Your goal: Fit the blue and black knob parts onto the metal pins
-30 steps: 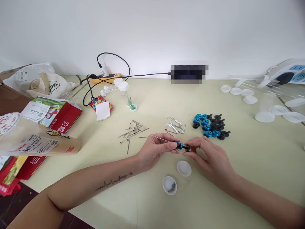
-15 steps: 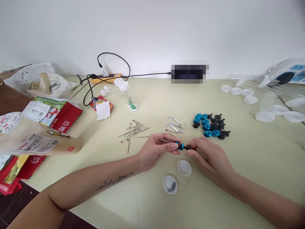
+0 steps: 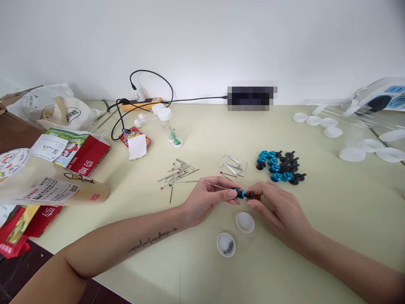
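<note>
My left hand point(image 3: 210, 198) pinches a blue metal collar point(image 3: 240, 193) between thumb and fingers. A thin metal rod point(image 3: 212, 184) also lies along that hand. From the collar's right side a black screw point(image 3: 249, 195) with a knobbed end sticks out, and the fingertips of my right hand point(image 3: 276, 207) close on that end. Below the hands are two white caps, one bare inside point(image 3: 245, 222) and one point(image 3: 222, 240) with several tiny dark metal pieces point(image 3: 230, 247). Just beyond the hands lie L-shaped hex keys point(image 3: 233, 164).
Blue collars point(image 3: 274, 169) and black wing screws point(image 3: 289, 162) cluster at right. Thin pins point(image 3: 179, 173) lie at left. Clear tubes point(image 3: 356, 135) and white lids point(image 3: 332, 132) stand far right. Packaging point(image 3: 87, 156), a drink cup point(image 3: 91, 185) and a cabled power strip point(image 3: 142, 104) are leftward.
The black knobbed end has turned slightly in my right fingertips and shows more of its round face. Both hands stay in nearly the same place.
</note>
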Demonstrator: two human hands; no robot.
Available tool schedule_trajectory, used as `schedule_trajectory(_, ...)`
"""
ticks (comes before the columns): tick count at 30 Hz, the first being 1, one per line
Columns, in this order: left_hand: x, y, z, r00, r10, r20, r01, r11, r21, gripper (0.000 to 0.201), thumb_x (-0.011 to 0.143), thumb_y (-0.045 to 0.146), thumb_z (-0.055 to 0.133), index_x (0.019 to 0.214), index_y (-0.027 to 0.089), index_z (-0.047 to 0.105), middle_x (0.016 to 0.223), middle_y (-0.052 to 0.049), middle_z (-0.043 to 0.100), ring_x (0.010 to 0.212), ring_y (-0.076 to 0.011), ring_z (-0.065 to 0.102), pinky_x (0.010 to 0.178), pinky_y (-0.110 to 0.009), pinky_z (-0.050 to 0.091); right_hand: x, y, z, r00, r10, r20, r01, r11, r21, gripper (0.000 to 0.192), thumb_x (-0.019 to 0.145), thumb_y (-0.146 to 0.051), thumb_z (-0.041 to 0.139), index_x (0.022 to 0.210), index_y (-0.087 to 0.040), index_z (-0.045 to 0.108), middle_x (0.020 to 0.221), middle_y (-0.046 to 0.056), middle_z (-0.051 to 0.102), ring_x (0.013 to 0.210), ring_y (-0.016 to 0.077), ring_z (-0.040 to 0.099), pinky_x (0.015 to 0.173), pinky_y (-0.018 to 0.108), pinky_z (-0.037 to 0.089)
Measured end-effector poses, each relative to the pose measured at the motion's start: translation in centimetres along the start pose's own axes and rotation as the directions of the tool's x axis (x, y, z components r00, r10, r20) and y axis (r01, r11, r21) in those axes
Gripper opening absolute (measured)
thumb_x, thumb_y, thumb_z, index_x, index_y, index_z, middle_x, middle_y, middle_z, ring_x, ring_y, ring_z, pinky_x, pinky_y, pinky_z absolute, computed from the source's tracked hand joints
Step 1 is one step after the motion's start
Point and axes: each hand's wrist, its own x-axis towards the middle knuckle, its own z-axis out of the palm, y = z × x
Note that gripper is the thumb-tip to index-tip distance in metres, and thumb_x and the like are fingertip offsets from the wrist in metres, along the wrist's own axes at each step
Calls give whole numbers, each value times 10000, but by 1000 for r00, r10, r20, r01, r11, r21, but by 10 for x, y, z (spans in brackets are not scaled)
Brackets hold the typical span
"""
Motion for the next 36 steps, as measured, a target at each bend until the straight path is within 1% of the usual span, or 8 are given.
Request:
schedule_trajectory(4, 1, -1, 0, 1000, 7, -7, -7, 1000, -9, 211, 677, 236, 735, 860, 139, 690, 863, -46, 661, 698, -111, 625, 781, -289, 472, -2, 2, 4, 997, -5, -71, 3, 1000, -17, 74, 905, -254, 476, 977, -237, 478, 853, 23, 616, 692, 149, 577, 599, 275, 438)
schedule_trajectory(12, 0, 0, 0, 1000, 11, 18, -11, 1000, -2, 196, 696, 222, 721, 871, 139, 690, 830, -37, 659, 686, -107, 626, 773, -279, 476, 1, 0, -1, 999, 17, 35, -18, 999, 28, 128, 934, -289, 412, 865, -228, 501, 762, 20, 602, 694, 162, 562, 598, 286, 442)
schedule_trajectory(18, 0, -1, 0, 1000, 12, -7, -12, 1000, -21, 182, 701, 213, 718, 862, 138, 684, 867, -39, 661, 707, -105, 630, 778, -271, 471, -1, 1, 4, 999, 22, -45, -22, 1000, 11, 74, 909, -253, 472, 982, -243, 484, 830, 18, 605, 705, 153, 561, 608, 279, 434)
schedule_trajectory(20, 0, -1, 0, 1000, 8, 2, -8, 1000, -13, 192, 696, 219, 722, 865, 136, 685, 866, -40, 658, 696, -105, 628, 774, -276, 474, 0, 1, 3, 1000, 23, -5, -23, 999, 23, 57, 918, -264, 455, 925, -234, 504, 772, 10, 595, 696, 155, 550, 604, 275, 423)
schedule_trajectory(23, -1, -1, 0, 1000, 11, 15, -11, 1000, 6, 205, 692, 226, 724, 873, 137, 688, 859, -41, 656, 687, -110, 628, 779, -288, 481, 1, 0, -1, 998, 33, 54, -35, 999, 37, 203, 945, -278, 385, 794, -219, 506, 660, 0, 550, 627, 151, 503, 580, 272, 395)
schedule_trajectory(28, 0, -1, 0, 1000, 12, 17, -12, 1000, 11, 199, 694, 221, 722, 870, 133, 689, 855, -40, 655, 688, -110, 631, 775, -283, 487, 3, -1, -3, 997, 39, 74, -42, 998, 43, 302, 961, -307, 331, 713, -210, 473, 592, -10, 497, 575, 143, 463, 569, 272, 371)
schedule_trajectory(33, 1, -1, -1, 1000, 13, -3, -13, 1000, -17, 184, 712, 203, 707, 878, 129, 680, 893, -46, 662, 708, -102, 636, 770, -253, 479, 1, 0, 1, 998, 53, 40, -55, 997, 55, 90, 929, -296, 432, 902, -228, 484, 768, 5, 577, 673, 144, 532, 587, 262, 401)
schedule_trajectory(36, 1, -1, -1, 1000, 18, -2, -18, 1000, -23, 179, 717, 201, 703, 878, 127, 679, 892, -45, 660, 709, -102, 636, 769, -254, 480, 1, 1, 2, 999, 33, -22, -32, 998, 45, 74, 908, -288, 479, 957, -233, 478, 808, 12, 586, 689, 147, 542, 599, 265, 409)
